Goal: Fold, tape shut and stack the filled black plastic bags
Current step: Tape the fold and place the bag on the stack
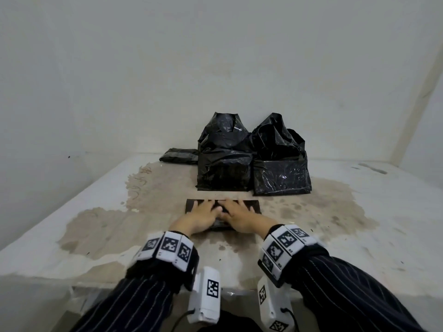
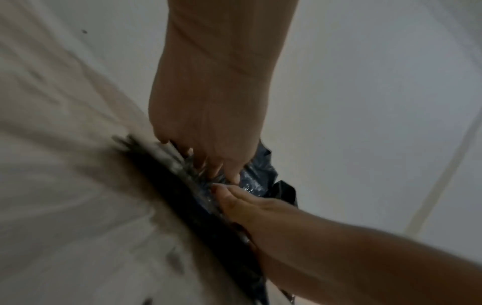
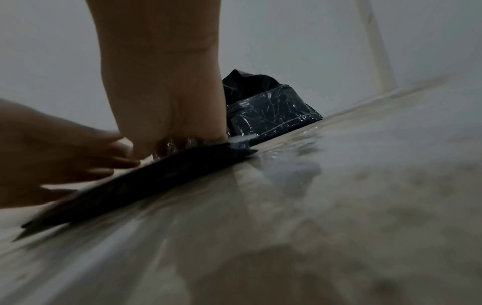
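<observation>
On the stained table (image 1: 335, 224), close to its near edge, I saw the flat folded bag (image 1: 254, 204) pinned under my left hand (image 1: 199, 218) and right hand (image 1: 242, 218), fingers spread flat on it; two filled bags (image 1: 224, 161) stood just behind.

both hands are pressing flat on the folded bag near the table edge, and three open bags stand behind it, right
Not quite. The head view shows two open bags standing behind, not three; a third lies flat to their left. The left hand and right hand do press flat on the folded bag.
</observation>
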